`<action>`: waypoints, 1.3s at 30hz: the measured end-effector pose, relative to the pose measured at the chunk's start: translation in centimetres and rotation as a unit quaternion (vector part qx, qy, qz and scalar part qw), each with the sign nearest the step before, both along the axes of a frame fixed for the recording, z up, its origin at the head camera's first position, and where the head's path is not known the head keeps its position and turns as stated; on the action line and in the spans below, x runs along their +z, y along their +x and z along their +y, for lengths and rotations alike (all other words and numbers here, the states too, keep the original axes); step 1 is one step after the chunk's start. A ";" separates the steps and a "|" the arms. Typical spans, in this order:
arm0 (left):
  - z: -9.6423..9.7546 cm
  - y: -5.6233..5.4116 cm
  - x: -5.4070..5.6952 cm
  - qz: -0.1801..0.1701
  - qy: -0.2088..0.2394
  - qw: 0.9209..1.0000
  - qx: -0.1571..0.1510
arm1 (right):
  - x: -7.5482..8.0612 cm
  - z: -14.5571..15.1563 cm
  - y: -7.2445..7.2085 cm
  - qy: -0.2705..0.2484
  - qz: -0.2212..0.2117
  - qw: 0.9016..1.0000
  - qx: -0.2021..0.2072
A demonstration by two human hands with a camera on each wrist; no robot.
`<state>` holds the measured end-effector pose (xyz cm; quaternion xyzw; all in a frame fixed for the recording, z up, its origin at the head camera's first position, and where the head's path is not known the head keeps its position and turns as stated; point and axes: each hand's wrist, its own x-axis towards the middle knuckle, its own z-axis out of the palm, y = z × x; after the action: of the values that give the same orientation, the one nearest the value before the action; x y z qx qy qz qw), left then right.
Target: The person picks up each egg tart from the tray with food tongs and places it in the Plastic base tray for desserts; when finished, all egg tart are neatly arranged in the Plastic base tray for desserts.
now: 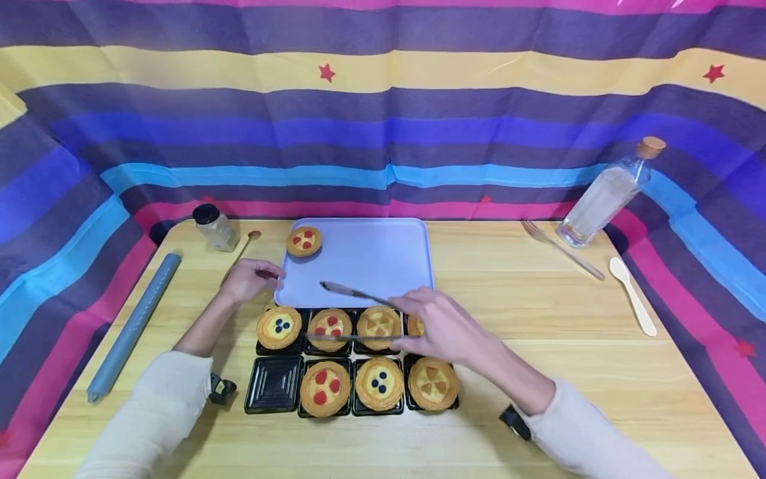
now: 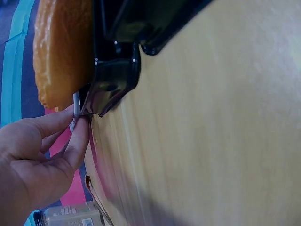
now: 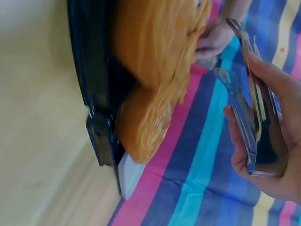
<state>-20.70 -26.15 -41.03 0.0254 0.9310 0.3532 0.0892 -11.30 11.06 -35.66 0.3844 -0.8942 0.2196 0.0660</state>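
Observation:
My right hand (image 1: 445, 326) holds metal tongs (image 3: 256, 113) with their two arms spread, over the back row of tarts. At the lower left edge of the lavender tray (image 1: 371, 259), my left hand (image 1: 248, 279) pinches the rim between thumb and fingers. A tart with red berries (image 1: 304, 241) sits in the tray's far left corner. Below the tray, two rows of black plastic holders carry several tarts, among them a blueberry tart (image 1: 278, 327) and a front red-berry tart (image 1: 325, 389). The front-left holder (image 1: 274, 384) has no tart. My right hand partly covers the back-right tart (image 1: 415, 325).
On the left lie a blue-grey roll (image 1: 134, 326), a jar with a black lid (image 1: 215, 227) and a thin wooden spoon (image 1: 254, 235). To the right are a fork (image 1: 562, 249), a pale spoon (image 1: 633, 296) and a corked glass bottle (image 1: 607, 196). Striped cloth (image 1: 389, 133) walls the table.

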 end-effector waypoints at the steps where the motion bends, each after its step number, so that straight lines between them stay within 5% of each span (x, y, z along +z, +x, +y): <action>1: -0.1 0.1 -0.1 0.002 0.001 1.000 -0.002 | -0.1 -0.3 -0.7 0.000 0.001 1.000 -0.009; 9: -0.4 0.4 -0.1 -0.002 0.005 1.000 0.006 | 0.1 -4.3 -7.1 0.047 0.003 0.997 -0.062; 18: -0.3 0.1 -0.1 -0.006 0.000 1.000 0.007 | -0.5 -7.5 -12.4 0.125 -0.074 0.983 -0.114; 26: -0.1 -0.1 -0.1 -0.009 0.008 1.000 0.005 | -0.8 -8.7 -13.7 0.131 -0.111 0.977 -0.128; 39: 0.0 0.0 0.0 -0.018 0.004 1.000 0.012 | -1.0 -9.1 -13.3 0.149 -0.066 0.979 -0.119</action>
<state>-20.70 -26.20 -41.07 0.0081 0.9281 0.3581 0.1015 -24.64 1.95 -36.69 0.2655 -0.9586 0.0993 -0.0258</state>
